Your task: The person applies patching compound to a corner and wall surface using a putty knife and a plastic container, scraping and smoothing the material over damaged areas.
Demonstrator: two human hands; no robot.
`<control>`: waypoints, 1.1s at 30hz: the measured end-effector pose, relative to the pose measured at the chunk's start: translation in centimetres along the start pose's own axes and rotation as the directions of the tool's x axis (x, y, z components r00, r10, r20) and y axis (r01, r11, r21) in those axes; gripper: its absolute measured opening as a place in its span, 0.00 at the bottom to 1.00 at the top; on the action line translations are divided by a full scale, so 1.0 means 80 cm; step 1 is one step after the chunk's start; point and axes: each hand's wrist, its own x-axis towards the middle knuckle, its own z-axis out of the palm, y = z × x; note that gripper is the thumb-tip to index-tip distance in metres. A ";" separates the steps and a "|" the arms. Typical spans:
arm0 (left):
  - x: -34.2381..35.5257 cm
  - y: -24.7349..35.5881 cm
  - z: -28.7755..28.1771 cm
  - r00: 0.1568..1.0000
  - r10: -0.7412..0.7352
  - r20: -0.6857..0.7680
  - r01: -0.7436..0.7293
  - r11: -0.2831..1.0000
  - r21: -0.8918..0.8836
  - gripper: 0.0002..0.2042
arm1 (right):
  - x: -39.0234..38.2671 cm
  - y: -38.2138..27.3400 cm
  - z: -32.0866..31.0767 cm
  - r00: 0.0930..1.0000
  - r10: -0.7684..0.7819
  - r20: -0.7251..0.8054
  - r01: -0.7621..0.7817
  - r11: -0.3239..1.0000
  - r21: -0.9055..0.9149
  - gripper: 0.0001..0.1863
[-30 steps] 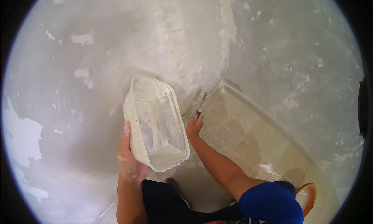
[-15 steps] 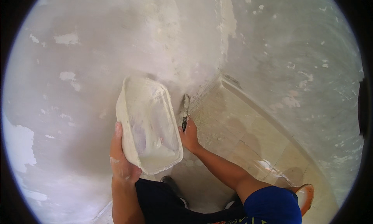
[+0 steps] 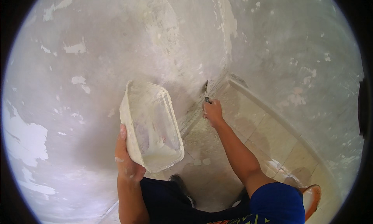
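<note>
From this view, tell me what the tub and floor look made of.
The tub: probably plastic, judging by its rounded, moulded shape; matte, crusty residue hides its finish.
The floor: likely ceramic or stone tile, faintly shiny, given its joint lines.

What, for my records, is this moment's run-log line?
left hand: holds tub | right hand: holds tool near wall | tub: pale paste inside

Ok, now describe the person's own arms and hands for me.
The left hand and right hand are both bare, with no gloves to be seen. A whitish smear marks the left one near the base of the thumb. Both forearms are uncovered, with no watch or band visible. A short, plain blue sleeve covers the right upper arm; the left sleeve is out of view.
</note>
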 end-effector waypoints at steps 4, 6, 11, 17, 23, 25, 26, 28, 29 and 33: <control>-0.010 0.007 0.002 1.000 0.001 -0.019 -0.001 1.000 -0.007 0.28 | -0.058 -0.028 0.026 0.997 -0.024 0.071 0.029 0.997 -0.068 0.08; -0.005 0.008 -0.001 1.000 0.019 -0.009 -0.019 1.000 -0.011 0.28 | -0.075 -0.036 0.024 0.994 -0.036 0.100 0.049 0.990 -0.132 0.09; 0.007 0.004 -0.001 0.998 0.036 0.058 -0.034 0.999 -0.034 0.27 | -0.086 -0.031 0.001 0.879 -0.471 0.079 0.440 0.734 -0.517 0.13; 0.000 0.009 -0.004 0.999 0.044 -0.005 -0.044 0.997 -0.059 0.29 | -0.034 0.005 0.007 0.930 -0.302 -0.210 0.224 0.919 -0.325 0.11; -0.011 0.017 -0.030 0.997 0.075 0.029 -0.073 0.996 -0.047 0.32 | -0.047 0.022 0.125 0.835 -0.542 0.091 0.533 0.758 -0.376 0.17; -0.011 0.018 -0.021 0.994 0.110 -0.004 -0.110 0.993 -0.047 0.31 | -0.102 0.028 0.129 0.795 -0.562 0.229 0.606 0.722 -0.334 0.25; -0.007 0.016 -0.020 0.993 0.116 -0.009 -0.116 0.993 -0.037 0.31 | -0.122 0.037 0.129 0.754 -0.607 0.254 0.657 0.682 -0.321 0.30; 0.003 0.008 -0.021 0.994 0.103 -0.032 -0.104 0.994 -0.019 0.31 | -0.137 0.043 0.114 0.792 -0.531 0.299 0.608 0.724 -0.325 0.33; 0.011 0.004 -0.013 0.995 0.098 -0.027 -0.099 0.995 -0.021 0.31 | -0.140 0.047 0.104 0.810 -0.495 0.315 0.582 0.742 -0.333 0.34; 0.030 -0.007 0.004 0.996 0.059 0.068 -0.055 0.997 -0.059 0.28 | -0.126 0.054 0.041 0.789 -0.533 0.306 0.611 0.629 -0.481 0.32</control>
